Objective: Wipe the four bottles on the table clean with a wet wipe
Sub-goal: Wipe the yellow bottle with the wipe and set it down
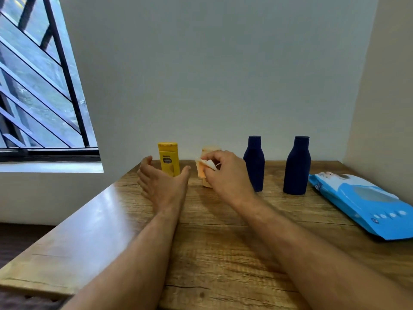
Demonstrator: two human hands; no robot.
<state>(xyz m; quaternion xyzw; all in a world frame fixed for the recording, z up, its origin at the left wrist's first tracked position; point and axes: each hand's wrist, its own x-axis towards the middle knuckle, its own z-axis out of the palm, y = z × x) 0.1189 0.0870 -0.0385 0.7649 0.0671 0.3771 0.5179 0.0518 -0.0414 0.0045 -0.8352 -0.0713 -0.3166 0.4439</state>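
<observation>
Four bottles stand in a row at the back of the wooden table (pixel 223 253): a yellow bottle (pixel 168 156), a pale orange bottle (pixel 206 183), and two dark blue bottles (pixel 254 162) (pixel 297 166). My left hand (pixel 162 182) is open, its fingers spread around the front of the yellow bottle without clearly touching it. My right hand (pixel 225 173) pinches a white wet wipe (pixel 206 164) against the front of the pale orange bottle, hiding most of that bottle.
A blue pack of wet wipes (pixel 366 202) lies at the right side of the table. A grey wall stands right behind the bottles. A barred window (pixel 40 86) is at the left, beyond the table's left edge.
</observation>
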